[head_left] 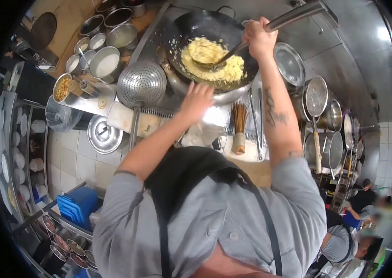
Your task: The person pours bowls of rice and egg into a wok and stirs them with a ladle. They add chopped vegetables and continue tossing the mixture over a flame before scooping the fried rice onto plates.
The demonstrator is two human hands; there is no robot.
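Observation:
My right hand [257,39] is wrapped round the long metal handle of a wok ladle [238,48]. The ladle's bowl lies in yellow, crumbly food that looks like egg fried rice [233,69], inside a large black wok [182,28]. The wok sits over the stove, with a loop handle at its far side. My left hand [198,99], slightly blurred, is at the wok's near rim with its fingers stretched out and nothing in it. Close to that hand on the left rests a perforated strainer [141,83]. A bamboo wok brush [239,127] lies to its right.
Left of the stove stand several metal pots [104,64] and containers of ingredients. A round lid [104,134] is below them, near a blue bin [76,207]. On the right hang a mesh skimmer [316,96] and pots. Other people [344,243] are at lower right.

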